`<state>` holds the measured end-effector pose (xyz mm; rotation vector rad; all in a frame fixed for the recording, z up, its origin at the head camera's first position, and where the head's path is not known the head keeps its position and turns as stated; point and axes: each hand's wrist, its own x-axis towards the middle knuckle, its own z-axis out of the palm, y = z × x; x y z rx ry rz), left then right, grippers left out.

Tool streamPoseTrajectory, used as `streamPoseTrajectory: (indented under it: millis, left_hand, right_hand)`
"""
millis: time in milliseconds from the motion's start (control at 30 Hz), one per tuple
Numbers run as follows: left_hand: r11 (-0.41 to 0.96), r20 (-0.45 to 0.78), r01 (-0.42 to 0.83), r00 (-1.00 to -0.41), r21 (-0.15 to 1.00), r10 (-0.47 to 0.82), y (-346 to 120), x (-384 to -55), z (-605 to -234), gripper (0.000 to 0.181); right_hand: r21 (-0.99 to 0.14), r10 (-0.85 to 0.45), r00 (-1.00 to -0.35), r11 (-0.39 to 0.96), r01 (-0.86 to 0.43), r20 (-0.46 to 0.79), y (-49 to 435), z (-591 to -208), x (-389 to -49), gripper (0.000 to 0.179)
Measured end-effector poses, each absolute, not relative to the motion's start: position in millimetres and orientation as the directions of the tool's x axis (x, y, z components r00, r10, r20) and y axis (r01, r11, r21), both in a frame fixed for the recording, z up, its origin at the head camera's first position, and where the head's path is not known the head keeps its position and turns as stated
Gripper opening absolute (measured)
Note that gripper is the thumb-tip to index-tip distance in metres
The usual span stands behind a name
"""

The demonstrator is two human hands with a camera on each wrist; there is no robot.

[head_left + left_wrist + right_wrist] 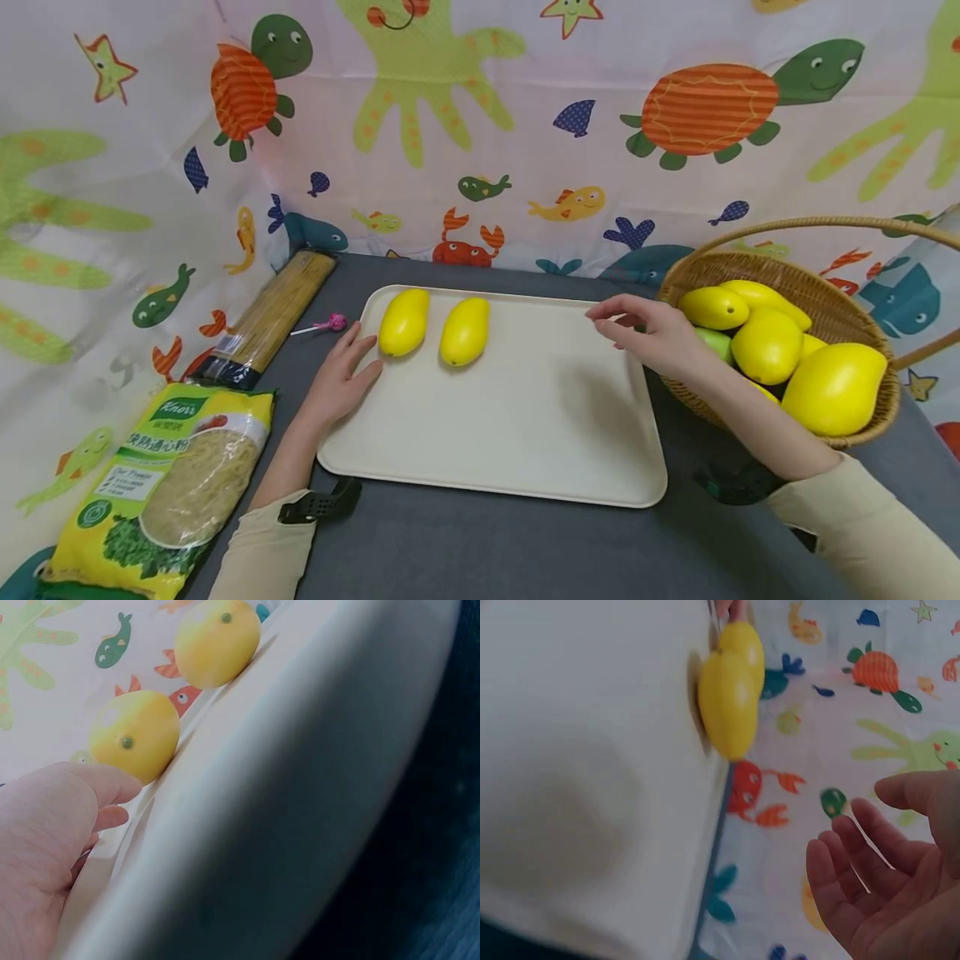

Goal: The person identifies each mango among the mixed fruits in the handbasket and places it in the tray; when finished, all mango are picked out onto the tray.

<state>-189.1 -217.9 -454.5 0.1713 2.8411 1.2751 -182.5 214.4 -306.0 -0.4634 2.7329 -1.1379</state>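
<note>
Two yellow mangoes lie side by side at the back left of a cream tray [510,433]: a left mango [404,322] and a right mango [465,332]. My left hand [343,379] rests at the tray's left edge, its fingertips right beside the left mango. In the left wrist view, the thumb overlaps the lower side of that mango [135,739]. Over the tray's back right corner hovers my right hand [652,329], fingers loosely bent with nothing between them. The right wrist view shows its palm and parted fingers [829,896].
A wicker basket [892,387] of yellow fruit and a green one [716,343] stands at the right, behind my right forearm. On the left lie a yellow Knorr pasta bag [172,492], a pack of spaghetti [281,304] and a pink lollipop [336,322]. A printed curtain [480,108] hangs behind.
</note>
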Motion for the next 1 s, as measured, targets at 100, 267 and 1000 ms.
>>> streamPoseTrajectory:
  millis: [100,267,1000]
  left_hand:
    - [0.659,0.023,0.091,-0.994,0.747,0.111,-218,-189,-454,0.056]
    - [0.660,0.016,0.084,-0.994,0.747,0.108,-218,-188,-453,0.056]
    - [0.664,0.012,0.072,-0.995,0.744,0.094,-216,-189,-455,0.054]
  right_hand:
    - [-0.605,-0.307,-0.952,0.754,-0.255,0.019,237,-291,-175,0.032]
    - [-0.478,-0.255,-0.964,0.840,-0.257,0.070,274,-271,-177,0.031]
    - [-0.112,-0.284,-0.933,0.958,-0.265,-0.223,344,-284,-243,0.067]
